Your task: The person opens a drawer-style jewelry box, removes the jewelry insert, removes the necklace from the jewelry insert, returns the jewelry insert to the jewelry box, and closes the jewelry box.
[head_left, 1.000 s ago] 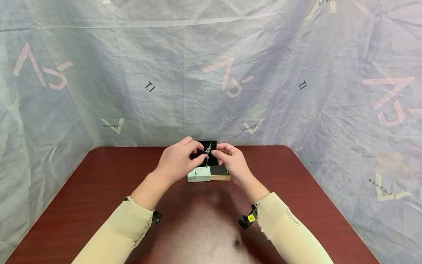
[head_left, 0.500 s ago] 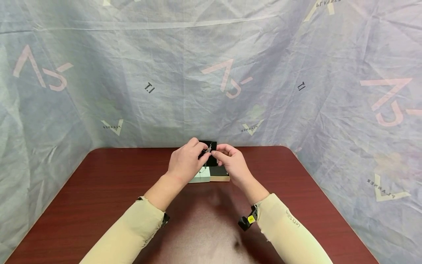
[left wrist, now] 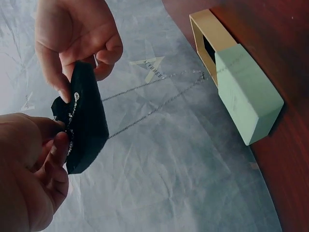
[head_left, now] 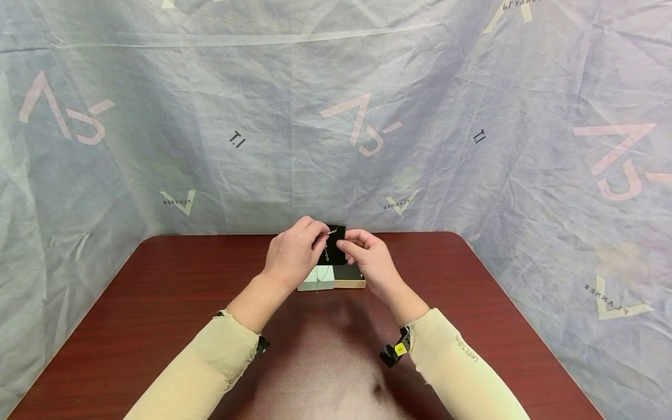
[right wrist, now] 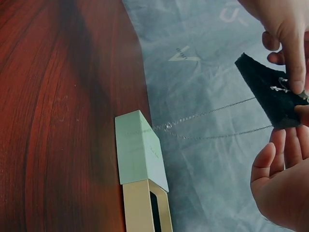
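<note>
A black jewelry pad (head_left: 338,252) is held up above the table by my right hand (head_left: 374,259), thumb in front and fingers behind it. My left hand (head_left: 294,251) pinches the sparkling silver part of a necklace (left wrist: 74,111) between thumb and fingertips, against the front of the pad. From the pad's lower edge the thin chain (right wrist: 212,112) hangs in a loop, seen in both wrist views. Below and behind the hands lies a box with a mint-green sleeve (head_left: 317,279) and a tan drawer (left wrist: 212,31) sticking partly out, dark inside. The pinched spot is partly hidden by fingers.
The box stands on a dark red wooden table (head_left: 184,291) near its far edge. Grey printed cloth (head_left: 289,116) hangs behind the table and at both sides.
My left hand has moved right, then slightly back left and up, shifting the necklace's sparkling part across the pad. The chain's hanging loop has shifted. The right hand has stayed in place.
</note>
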A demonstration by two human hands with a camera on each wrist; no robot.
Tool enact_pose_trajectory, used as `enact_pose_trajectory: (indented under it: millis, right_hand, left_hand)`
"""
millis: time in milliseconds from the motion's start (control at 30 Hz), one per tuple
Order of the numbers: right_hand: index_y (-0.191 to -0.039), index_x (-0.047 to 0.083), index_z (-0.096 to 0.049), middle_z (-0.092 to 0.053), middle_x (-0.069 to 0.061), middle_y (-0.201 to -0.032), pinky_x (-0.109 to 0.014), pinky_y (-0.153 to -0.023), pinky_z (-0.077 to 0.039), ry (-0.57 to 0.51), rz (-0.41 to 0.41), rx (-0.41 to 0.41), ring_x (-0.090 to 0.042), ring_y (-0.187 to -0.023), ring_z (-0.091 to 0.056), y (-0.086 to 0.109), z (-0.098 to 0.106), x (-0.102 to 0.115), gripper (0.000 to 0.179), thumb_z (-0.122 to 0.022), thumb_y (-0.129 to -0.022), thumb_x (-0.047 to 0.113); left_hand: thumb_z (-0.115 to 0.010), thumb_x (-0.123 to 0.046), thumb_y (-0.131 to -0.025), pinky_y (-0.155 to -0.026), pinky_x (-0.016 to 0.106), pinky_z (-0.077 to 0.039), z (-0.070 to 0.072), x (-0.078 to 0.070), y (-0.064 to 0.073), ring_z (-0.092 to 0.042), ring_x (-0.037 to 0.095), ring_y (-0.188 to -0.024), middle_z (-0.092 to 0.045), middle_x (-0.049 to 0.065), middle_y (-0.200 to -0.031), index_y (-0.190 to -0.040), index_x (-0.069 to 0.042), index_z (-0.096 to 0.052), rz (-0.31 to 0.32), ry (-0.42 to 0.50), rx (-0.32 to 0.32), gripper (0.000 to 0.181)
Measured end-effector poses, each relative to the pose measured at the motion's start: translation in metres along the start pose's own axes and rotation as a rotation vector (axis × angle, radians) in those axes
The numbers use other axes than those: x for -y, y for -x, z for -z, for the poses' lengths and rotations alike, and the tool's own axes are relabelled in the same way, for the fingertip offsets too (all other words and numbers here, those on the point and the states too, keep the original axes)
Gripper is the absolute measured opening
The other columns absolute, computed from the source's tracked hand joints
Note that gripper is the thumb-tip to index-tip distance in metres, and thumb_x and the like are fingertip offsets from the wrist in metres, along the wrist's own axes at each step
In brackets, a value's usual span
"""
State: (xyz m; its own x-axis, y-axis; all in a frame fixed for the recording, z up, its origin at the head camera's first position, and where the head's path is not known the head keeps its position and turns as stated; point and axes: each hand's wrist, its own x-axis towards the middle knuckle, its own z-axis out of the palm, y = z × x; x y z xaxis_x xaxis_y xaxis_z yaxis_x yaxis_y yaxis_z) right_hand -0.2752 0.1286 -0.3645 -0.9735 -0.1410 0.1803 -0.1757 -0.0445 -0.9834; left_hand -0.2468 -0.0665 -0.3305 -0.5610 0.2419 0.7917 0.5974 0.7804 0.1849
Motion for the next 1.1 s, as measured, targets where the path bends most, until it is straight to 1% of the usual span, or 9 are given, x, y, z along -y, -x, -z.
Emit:
enact_pose_trajectory:
  millis: [200,400,700,900,1100]
  right_hand:
    - [-0.106,0.013,-0.072,-0.065,0.011,-0.079,-0.023,-0.070,-0.053,-0.002,0.001,0.005,-0.012,-0.067,-0.057,0.001,0.000,0.000,0.007,-0.075,-0.102,0.010]
    - [-0.106,0.013,-0.072,-0.064,0.010,-0.078,-0.024,-0.070,-0.054,-0.012,0.008,0.014,-0.011,-0.066,-0.058,0.001,0.000,-0.001,0.007,-0.075,-0.101,0.008]
    - [-0.104,0.014,-0.072,-0.064,0.009,-0.079,-0.024,-0.069,-0.054,-0.023,0.005,0.013,-0.011,-0.067,-0.057,0.000,0.002,-0.002,0.009,-0.075,-0.101,0.006]
    - [-0.104,0.016,-0.072,-0.064,0.009,-0.079,-0.023,-0.069,-0.054,-0.026,0.006,0.017,-0.012,-0.068,-0.057,0.001,0.003,-0.001,0.011,-0.074,-0.101,0.005]
    - [-0.104,0.013,-0.071,-0.063,0.010,-0.079,-0.021,-0.069,-0.053,-0.021,0.008,0.031,-0.011,-0.068,-0.057,0.002,0.004,0.000,0.009,-0.074,-0.101,0.006]
  left_hand:
    - [-0.079,-0.006,-0.099,-0.055,0.040,-0.059,0.005,0.004,-0.005,-0.074,0.021,-0.071,-0.072,0.003,-0.099,-0.106,-0.011,-0.082,0.001,0.006,-0.002,0.009]
    - [-0.075,-0.006,-0.103,-0.056,0.043,-0.060,0.011,0.010,-0.011,-0.074,0.024,-0.076,-0.069,0.005,-0.105,-0.109,-0.010,-0.080,0.039,0.026,0.035,0.009]
    - [-0.071,-0.008,-0.106,-0.059,0.046,-0.061,0.021,0.019,-0.024,-0.074,0.027,-0.079,-0.071,0.007,-0.107,-0.110,-0.010,-0.080,0.077,0.025,0.047,0.010]
    - [-0.070,-0.008,-0.107,-0.064,0.049,-0.062,0.025,0.027,-0.032,-0.077,0.028,-0.086,-0.072,0.008,-0.110,-0.110,-0.010,-0.080,0.102,0.035,0.037,0.011]
    - [-0.069,-0.007,-0.107,-0.064,0.051,-0.062,0.029,0.035,-0.037,-0.077,0.029,-0.086,-0.071,0.010,-0.108,-0.109,-0.009,-0.080,0.103,0.039,0.006,0.011]
